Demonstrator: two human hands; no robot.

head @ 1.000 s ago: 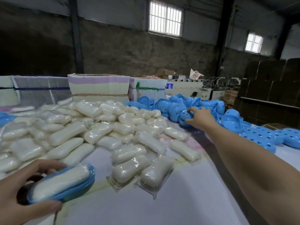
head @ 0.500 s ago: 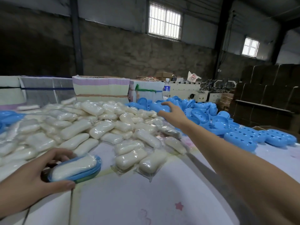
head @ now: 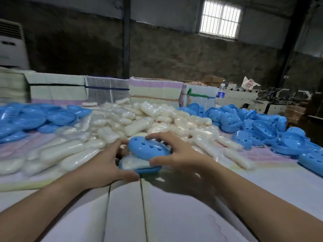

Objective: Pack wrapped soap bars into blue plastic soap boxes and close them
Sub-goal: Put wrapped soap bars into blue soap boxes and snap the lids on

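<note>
A blue perforated lid point(head: 148, 148) sits tilted over a wrapped soap bar point(head: 133, 162) lying in a blue box base point(head: 146, 170), and the 2 halves are not yet closed. The right hand point(head: 176, 154) grips the lid with curled fingers and thumb, while the left hand point(head: 106, 163) curls around the base's near-left edge. Just beyond the grip lies a heap of wrapped soap bars point(head: 132, 123), with loose blue box halves point(head: 258, 130) to its right and more blue shells point(head: 31, 117) to its left on the table point(head: 174, 215).

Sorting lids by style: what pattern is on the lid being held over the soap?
Plain blue lid with small cut-out holes, clearest in the head view.
</note>
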